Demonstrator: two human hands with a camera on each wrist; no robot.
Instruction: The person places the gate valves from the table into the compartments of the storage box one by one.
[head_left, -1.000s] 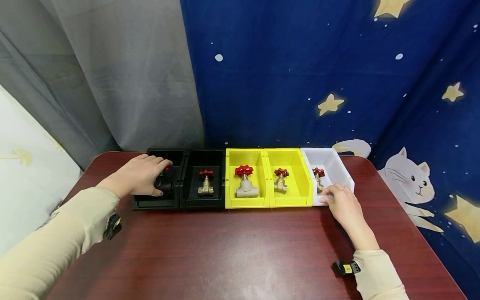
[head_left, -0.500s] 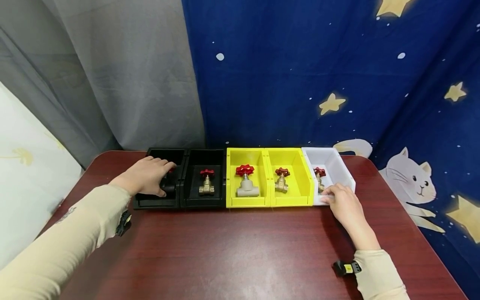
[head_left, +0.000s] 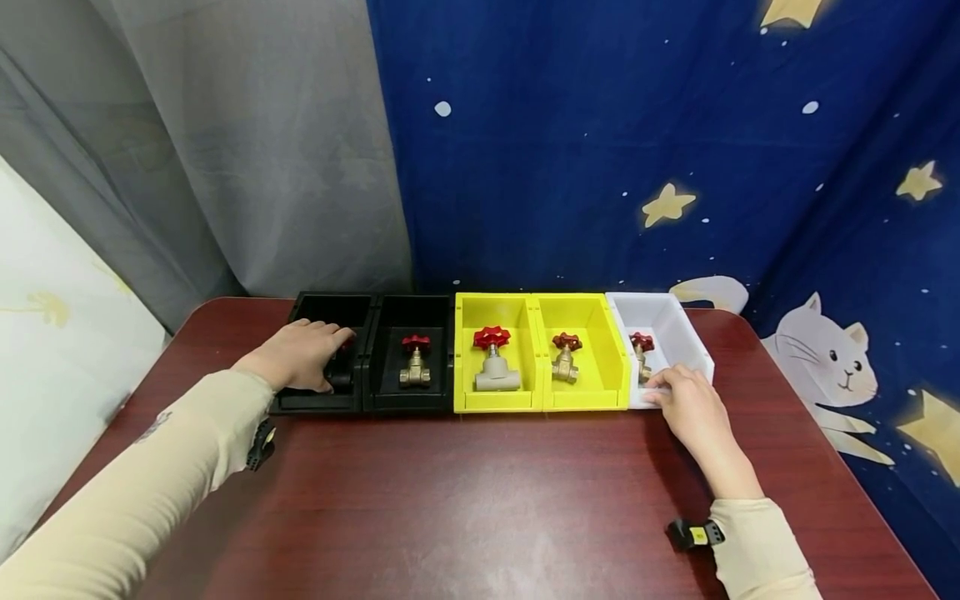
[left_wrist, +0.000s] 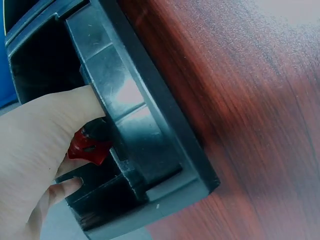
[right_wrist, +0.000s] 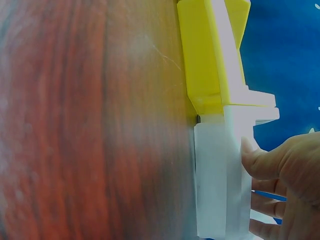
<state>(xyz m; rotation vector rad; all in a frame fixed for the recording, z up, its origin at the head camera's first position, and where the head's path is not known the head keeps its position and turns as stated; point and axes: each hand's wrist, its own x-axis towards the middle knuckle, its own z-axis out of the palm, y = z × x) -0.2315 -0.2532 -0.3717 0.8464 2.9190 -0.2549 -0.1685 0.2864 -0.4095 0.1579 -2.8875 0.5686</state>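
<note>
In the leftmost black bin (head_left: 318, 403), my left hand (head_left: 294, 354) grips a gate valve with a dark body (head_left: 341, 371). Its red handwheel (left_wrist: 91, 145) shows between thumb and fingers in the left wrist view; most of the valve is hidden. At the far right, my right hand (head_left: 692, 408) is at the front lip of the white bin (right_wrist: 212, 170). Its thumb touches the lip, and its other fingers reach in behind it, their tips hidden. A brass valve with a red handwheel (head_left: 641, 342) lies beside those fingers; I cannot tell whether they hold it.
Between the hands stand a second black bin (head_left: 411, 402) with a brass valve (head_left: 415, 367) and two joined yellow bins (head_left: 542, 379). These contain a grey plastic valve (head_left: 497, 375) and a brass valve (head_left: 565, 367). All bins form one row on the reddish-brown table (head_left: 450, 492), before curtains.
My left hand has shifted slightly right within the black bin, the red handwheel moving with it. The right hand has stayed at the white bin. The head view has shifted a little.
</note>
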